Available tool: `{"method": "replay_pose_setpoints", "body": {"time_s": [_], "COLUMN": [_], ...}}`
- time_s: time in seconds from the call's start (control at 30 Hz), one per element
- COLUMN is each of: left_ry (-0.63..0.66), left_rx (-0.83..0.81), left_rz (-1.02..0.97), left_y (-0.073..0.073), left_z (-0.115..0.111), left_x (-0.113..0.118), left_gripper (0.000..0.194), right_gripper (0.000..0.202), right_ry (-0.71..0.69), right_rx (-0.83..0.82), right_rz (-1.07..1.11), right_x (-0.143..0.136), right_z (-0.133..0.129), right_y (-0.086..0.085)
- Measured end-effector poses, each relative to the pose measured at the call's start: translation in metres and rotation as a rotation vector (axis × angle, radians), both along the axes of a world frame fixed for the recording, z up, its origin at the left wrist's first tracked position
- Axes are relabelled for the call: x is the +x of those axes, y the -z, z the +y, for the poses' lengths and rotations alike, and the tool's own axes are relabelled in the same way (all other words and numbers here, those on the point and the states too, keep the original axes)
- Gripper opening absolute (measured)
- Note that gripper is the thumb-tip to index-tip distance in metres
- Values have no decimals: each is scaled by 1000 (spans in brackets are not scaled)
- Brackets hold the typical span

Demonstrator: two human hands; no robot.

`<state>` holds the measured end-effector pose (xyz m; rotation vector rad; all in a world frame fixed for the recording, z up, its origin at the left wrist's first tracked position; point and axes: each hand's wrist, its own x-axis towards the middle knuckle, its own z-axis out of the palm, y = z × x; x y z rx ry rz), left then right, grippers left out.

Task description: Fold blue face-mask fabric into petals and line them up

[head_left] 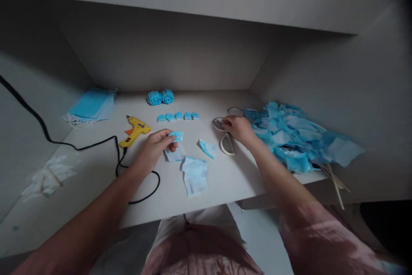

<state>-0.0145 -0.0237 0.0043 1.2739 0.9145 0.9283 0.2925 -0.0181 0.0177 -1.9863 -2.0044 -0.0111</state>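
left hand (158,146) pinches a blue strip (179,136); right of that strip, right hand (238,129) touches a round object (218,125), grip unclear.

We pinch a small, light-blue nonwoven fabric piece (178,136), folded over; between two and three o'clock from it, a round, pale-rimmed object (218,123) lies flat.

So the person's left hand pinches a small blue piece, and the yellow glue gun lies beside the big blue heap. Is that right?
Not quite: the head view shows the yellow glue gun lying at the person's left, away from the big blue heap. The left hand does pinch a small blue piece.
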Motion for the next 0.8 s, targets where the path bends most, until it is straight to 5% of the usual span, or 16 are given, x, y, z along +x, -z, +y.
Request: {"method": "replay_pose_setpoints", "body": {"time_s": [0.53, 0.8], "left_ry": [61, 88], "left_rx": [-10, -27], "left_rz": [32, 74], "left_y": [-5, -5], "left_z": [-5, -8], "left_x": [2, 3], "left_gripper": [19, 20], "right_gripper": [23, 28], "right_ry": [172, 66], "right_rx": [199, 290], "right_rz": [274, 520], "right_x": [4, -13], "right_z": [14, 1], "right_y": [48, 30]}}
